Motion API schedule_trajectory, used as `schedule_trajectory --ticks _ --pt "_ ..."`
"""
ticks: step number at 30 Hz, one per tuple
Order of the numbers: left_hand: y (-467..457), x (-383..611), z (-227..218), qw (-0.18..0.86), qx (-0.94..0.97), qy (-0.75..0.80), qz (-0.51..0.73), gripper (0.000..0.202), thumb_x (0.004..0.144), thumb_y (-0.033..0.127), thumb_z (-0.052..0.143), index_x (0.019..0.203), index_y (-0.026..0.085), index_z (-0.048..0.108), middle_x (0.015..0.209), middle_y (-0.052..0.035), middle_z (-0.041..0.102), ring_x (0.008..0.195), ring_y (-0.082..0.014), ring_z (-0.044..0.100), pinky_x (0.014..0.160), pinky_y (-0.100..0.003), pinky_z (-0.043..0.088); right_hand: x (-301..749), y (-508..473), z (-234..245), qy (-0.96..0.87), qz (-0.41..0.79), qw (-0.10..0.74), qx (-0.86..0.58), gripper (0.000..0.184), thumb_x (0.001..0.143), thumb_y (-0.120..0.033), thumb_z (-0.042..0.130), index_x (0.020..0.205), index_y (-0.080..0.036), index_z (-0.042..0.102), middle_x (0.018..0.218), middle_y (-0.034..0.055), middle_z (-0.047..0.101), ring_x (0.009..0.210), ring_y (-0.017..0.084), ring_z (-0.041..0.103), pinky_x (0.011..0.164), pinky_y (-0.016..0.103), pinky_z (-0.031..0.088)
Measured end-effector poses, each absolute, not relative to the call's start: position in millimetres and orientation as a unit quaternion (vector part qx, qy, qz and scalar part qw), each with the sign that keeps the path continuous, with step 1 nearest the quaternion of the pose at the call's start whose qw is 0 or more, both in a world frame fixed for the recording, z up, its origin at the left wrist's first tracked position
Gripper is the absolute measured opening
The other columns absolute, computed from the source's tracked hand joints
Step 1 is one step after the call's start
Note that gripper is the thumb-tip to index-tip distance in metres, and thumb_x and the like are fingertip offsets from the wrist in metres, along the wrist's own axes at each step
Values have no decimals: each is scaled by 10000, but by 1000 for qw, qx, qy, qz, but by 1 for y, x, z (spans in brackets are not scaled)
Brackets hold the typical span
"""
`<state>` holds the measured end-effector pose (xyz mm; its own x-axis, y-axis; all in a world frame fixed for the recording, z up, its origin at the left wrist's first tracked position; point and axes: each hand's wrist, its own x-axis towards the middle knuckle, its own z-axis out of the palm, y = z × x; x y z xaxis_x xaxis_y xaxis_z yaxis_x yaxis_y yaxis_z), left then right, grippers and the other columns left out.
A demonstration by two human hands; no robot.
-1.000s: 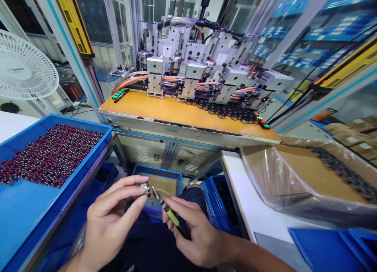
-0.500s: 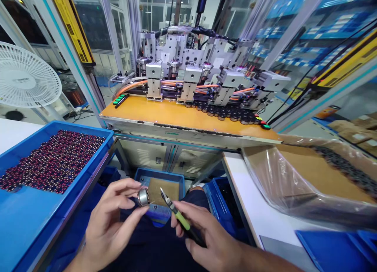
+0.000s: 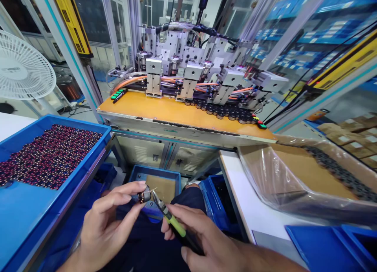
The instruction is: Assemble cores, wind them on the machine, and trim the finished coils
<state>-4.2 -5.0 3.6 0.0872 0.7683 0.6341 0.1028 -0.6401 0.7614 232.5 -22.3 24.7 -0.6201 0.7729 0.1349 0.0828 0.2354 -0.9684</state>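
Observation:
Pinched between the thumb and fingers of my left hand (image 3: 110, 219) is a small motor stator (image 3: 144, 195), a round metal ring with copper windings. A thin wire end sticks out from its right side. My right hand (image 3: 203, 234) is wrapped around green-and-black cutting pliers (image 3: 173, 221). The plier jaws are up against the wire, close beside the stator; whether they are closed on it I cannot tell. Both hands are above my lap, in front of the low blue bin.
A blue tray (image 3: 106, 131) of small red-and-black parts stands left. Ahead, a machine (image 3: 188, 81) sits on an orange worktop (image 3: 129, 107) with several dark round parts. A plastic-lined box (image 3: 271, 174) is right; a blue bin (image 3: 179, 177) lies below. A white fan (image 3: 26, 68) stands far left.
The stator has turned in my left hand, showing its copper windings. The pliers have moved slightly left, and their tips now meet the wire beside it.

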Motion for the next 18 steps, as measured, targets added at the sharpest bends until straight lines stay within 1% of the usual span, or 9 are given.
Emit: schedule_trajectory --ticks 2,4,6,12,15,18 --pt "-5 -5 3 273 687 321 592 605 734 -121 666 1170 281 544 1155 -16 750 1058 -216 736 960 -397 620 230 -21 28 -712 553 308 -302 654 725 -50 527 1371 -154 527 1025 100 636 900 174 635 844 344 562" --pt "-6 -6 3 267 692 323 588 604 735 -121 665 1171 279 541 1157 -15 749 1058 -210 736 968 -393 615 226 -21 31 -708 554 311 -307 559 711 -58 523 1257 -147 598 983 89 634 874 169 633 815 322 561" --pt "-6 -6 2 265 694 325 585 602 739 -120 663 1173 278 540 1161 -15 747 1066 -208 732 971 -392 613 223 -21 33 -702 554 322 -309 478 712 -74 516 1171 -139 632 950 87 629 842 163 634 784 306 561" --pt "-7 -4 3 266 690 333 585 594 742 -120 661 1165 278 540 1149 -6 752 1064 -201 733 986 -388 605 220 -21 36 -685 575 308 -324 328 743 -110 547 1045 -154 668 847 52 604 737 130 602 715 263 541" --pt "-8 -4 4 264 685 337 590 589 739 -111 671 1162 276 541 1141 -4 756 1049 -198 738 984 -378 607 220 -22 35 -682 581 302 -326 280 745 -115 550 1002 -156 652 837 44 591 713 120 589 665 242 519" --pt "-10 -4 5 263 680 340 594 578 741 -100 677 1160 275 545 1137 1 756 1041 -188 740 985 -358 605 220 -21 32 -672 593 304 -324 215 739 -128 541 937 -162 619 824 32 565 692 110 572 646 239 504"
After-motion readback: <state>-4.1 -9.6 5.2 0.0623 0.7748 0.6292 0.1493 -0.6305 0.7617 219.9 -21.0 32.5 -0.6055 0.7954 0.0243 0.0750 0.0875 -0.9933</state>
